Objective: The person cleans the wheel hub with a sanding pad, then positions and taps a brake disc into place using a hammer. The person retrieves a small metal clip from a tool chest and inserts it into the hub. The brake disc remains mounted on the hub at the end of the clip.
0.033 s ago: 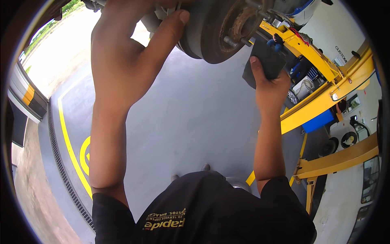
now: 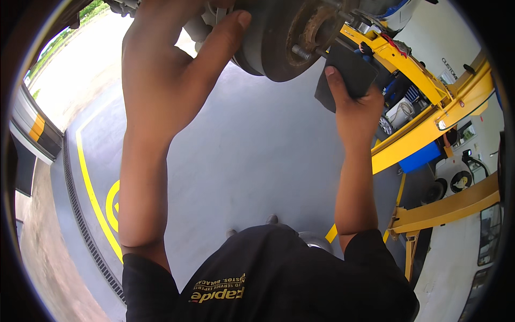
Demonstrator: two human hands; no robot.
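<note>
1. The left hand (image 2: 161,70) reaches up at the far left, thumb spread wide and pressed against the rim of the brake disc (image 2: 273,37); whether its fingers grip anything cannot be told.
2. The right hand (image 2: 354,115) is closed around a dark flat pad (image 2: 348,75), held just right of the disc's rusty hub (image 2: 316,29).
3. A yellow lift arm (image 2: 418,80) runs off to the right.

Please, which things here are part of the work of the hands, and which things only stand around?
In the work:
- brake disc with rusty hub, gripped by the left hand
- dark flat pad, held by the right hand

Only around:
- yellow lift arms
- blue box
- floor drain grate
</note>
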